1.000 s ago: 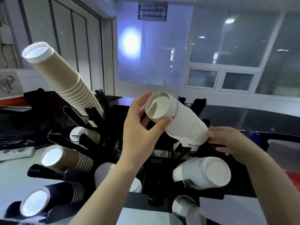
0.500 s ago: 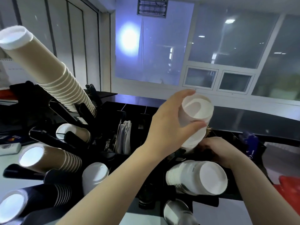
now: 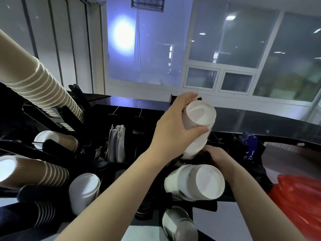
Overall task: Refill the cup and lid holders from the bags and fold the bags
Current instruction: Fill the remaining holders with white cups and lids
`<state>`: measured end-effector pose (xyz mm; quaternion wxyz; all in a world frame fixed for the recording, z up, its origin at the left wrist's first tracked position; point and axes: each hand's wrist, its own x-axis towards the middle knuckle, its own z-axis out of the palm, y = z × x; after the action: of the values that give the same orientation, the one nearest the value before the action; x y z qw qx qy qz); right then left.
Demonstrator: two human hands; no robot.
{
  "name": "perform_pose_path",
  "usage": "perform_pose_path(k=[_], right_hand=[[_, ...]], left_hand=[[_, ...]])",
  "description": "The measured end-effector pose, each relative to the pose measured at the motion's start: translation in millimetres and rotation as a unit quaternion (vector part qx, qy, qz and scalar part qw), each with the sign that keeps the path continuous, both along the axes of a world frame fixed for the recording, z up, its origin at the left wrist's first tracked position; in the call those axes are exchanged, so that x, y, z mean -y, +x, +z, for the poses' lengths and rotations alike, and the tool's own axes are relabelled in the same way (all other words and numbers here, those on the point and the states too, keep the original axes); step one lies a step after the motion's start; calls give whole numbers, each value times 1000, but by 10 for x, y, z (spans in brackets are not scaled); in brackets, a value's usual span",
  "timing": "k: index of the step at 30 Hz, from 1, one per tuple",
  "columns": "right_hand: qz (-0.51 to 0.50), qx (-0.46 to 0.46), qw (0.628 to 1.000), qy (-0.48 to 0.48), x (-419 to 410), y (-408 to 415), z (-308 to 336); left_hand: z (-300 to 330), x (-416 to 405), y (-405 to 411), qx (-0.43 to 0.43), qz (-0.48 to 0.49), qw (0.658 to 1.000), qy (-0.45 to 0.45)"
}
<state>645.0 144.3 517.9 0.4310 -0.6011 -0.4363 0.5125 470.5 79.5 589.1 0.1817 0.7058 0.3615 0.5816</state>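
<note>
**White cups going into the rack**

The left hand [image 3: 175,126] grips the top of a stack of white cups [image 3: 198,129], thumb and fingers curled round it, its foot at a slot in the black holder [image 3: 121,112]. The right hand [image 3: 217,157] steadies the base (its fingers are hidden, so I cannot tell its grip). Tilted so, the stack could buckle or miss the slot. I count two white stacks, three brown, one black.

Both hands [image 3: 175,126] on white cup stack [image 3: 199,122]

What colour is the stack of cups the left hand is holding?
White, seen in the head view: the stack of cups gripped by the left hand.
</note>
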Motion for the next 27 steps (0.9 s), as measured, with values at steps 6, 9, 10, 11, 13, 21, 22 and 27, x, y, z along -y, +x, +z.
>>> perform_pose_path(k=[6, 9, 10, 11, 13, 21, 22, 27], right_hand=[[12, 5, 999, 50, 110, 61, 25], [12, 28, 990, 140, 238, 98, 60], [-2, 31, 985, 167, 293, 113, 71], [-16, 32, 980, 195, 357, 128, 84], [-41, 24, 968, 245, 502, 145, 104], [16, 4, 939, 345, 1086, 117, -318], [38, 25, 938, 343, 1120, 92, -380], [97, 89, 931, 339, 1141, 57, -612]], left_hand=[[-321, -178, 22, -80, -35, 994, -64], [-407, -231, 20, -106, -49, 991, -68], [-425, -253, 13, -109, -58, 989, -82], [-447, -280, 3, -109, -69, 987, -100], [-510, -338, -11, -109, -85, 981, -135], [-1072, -163, -163, -4, -36, 981, -190], [-1146, -98, -179, 29, -24, 981, -188], [-1441, 131, -224, 123, -52, 970, -204]])
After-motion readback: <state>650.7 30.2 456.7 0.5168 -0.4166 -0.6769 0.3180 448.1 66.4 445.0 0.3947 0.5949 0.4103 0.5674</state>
